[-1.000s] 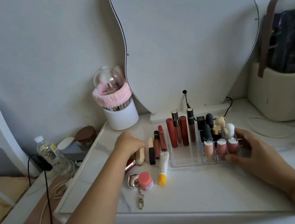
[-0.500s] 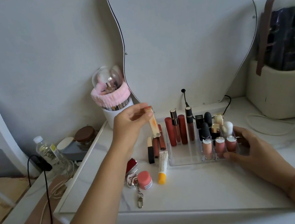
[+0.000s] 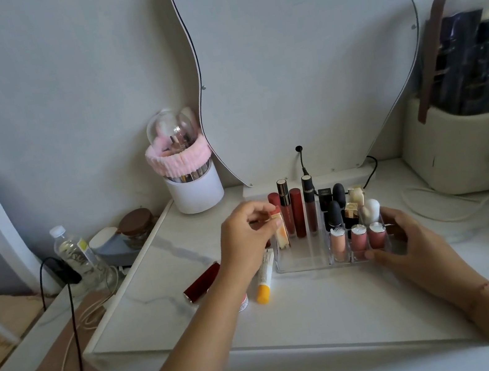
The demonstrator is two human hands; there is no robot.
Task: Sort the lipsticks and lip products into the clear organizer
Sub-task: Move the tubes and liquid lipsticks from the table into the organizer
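The clear organizer (image 3: 302, 261) stands on the white marble tabletop with several lip products upright in it. My left hand (image 3: 244, 241) pinches a peach-coloured lip tube (image 3: 281, 233) by its top and holds it upright at the organizer's left side. My right hand (image 3: 409, 238) grips the organizer's right front corner, beside three pink glosses (image 3: 359, 240). Tall red and dark tubes (image 3: 298, 216) stand in the back row. A yellow-capped white tube (image 3: 265, 276) and a dark red lipstick (image 3: 202, 281) lie on the table left of the organizer.
A wavy mirror (image 3: 296, 61) leans against the wall behind. A white brush holder (image 3: 193, 188) with a pink band stands at back left. A beige storage case (image 3: 470, 139) sits at the right with a white cable (image 3: 444, 215). A water bottle (image 3: 77, 254) is at the left.
My left hand picked the peach tube up from the loose row, lifted it, then lowered it to the organizer's left side. My right hand stayed on the organizer.
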